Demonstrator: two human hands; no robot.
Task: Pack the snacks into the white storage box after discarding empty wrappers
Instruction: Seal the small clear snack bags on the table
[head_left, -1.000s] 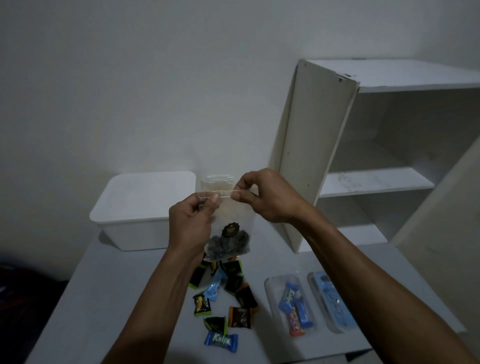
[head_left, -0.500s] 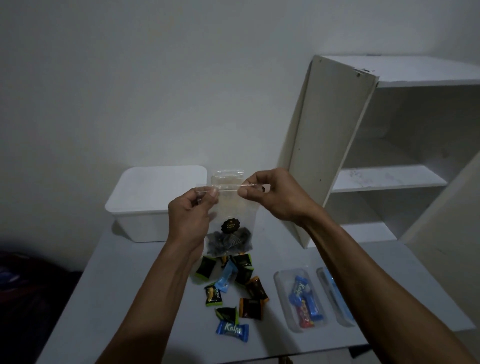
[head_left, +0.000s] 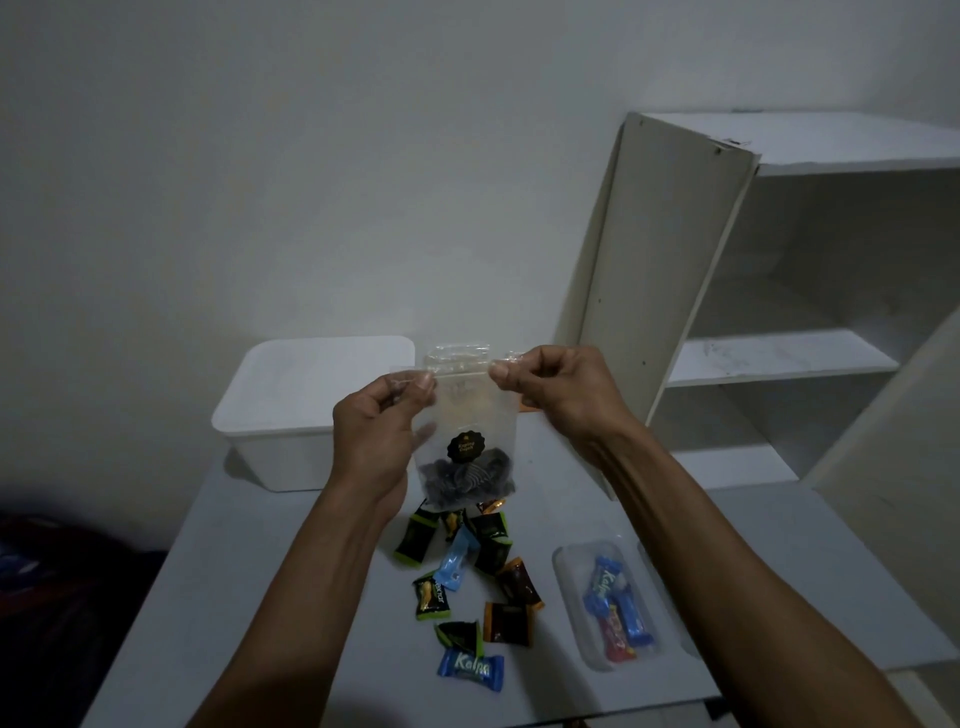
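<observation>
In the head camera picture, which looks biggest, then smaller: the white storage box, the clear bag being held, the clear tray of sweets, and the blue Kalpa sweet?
1. white storage box
2. clear bag, though held nearer the camera, so this is unsure
3. clear tray, close to the bag
4. blue Kalpa sweet

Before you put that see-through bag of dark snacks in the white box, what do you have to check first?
1. Both hands have the clear bag: ok, left hand and right hand each pinch a top corner.
2. Bag has snacks in it: ok, dark pieces sit at the bottom.
3. Bag's top strip sealed: cannot tell.
4. White storage box open: not ok, its top looks covered by a lid.
5. Empty wrappers thrown away: cannot tell, the small packets on the table may be full or empty.
</observation>
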